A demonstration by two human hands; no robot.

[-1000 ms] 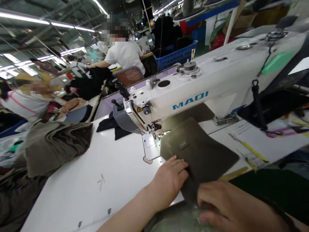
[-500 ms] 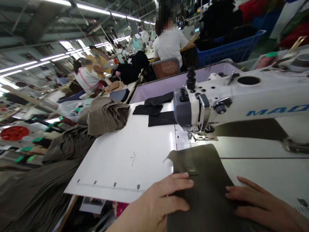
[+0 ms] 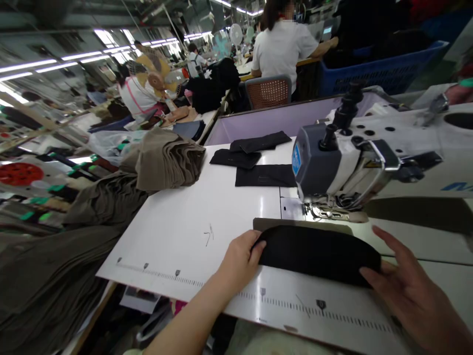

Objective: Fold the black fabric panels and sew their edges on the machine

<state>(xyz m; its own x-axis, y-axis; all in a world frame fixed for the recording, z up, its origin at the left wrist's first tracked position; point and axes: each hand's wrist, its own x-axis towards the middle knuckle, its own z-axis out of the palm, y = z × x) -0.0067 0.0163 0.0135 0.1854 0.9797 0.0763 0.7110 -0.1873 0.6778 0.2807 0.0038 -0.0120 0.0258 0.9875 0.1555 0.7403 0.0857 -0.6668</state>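
Note:
A curved strip of black fabric (image 3: 316,254) lies across the front of the white sewing table (image 3: 155,261), just below the presser foot (image 3: 325,213) of the white sewing machine (image 3: 354,167). A thin edge of olive fabric (image 3: 301,225) shows along its far side. My left hand (image 3: 240,259) grips the strip's left end. My right hand (image 3: 410,291) cups the right end, its thumb raised and fingers spread. The fabric under the black layer is hidden.
Several flat black fabric pieces (image 3: 251,158) lie behind the machine head. A folded olive fabric stack (image 3: 166,160) sits at the table's left edge, with more olive cloth (image 3: 48,276) hanging below it. A seated co-worker (image 3: 283,52) and a blue basket (image 3: 380,74) are beyond.
The labelled olive panel has given way to a black face on top, now bowed between my hands. My hands have moved further apart, and the view has swung left of the machine.

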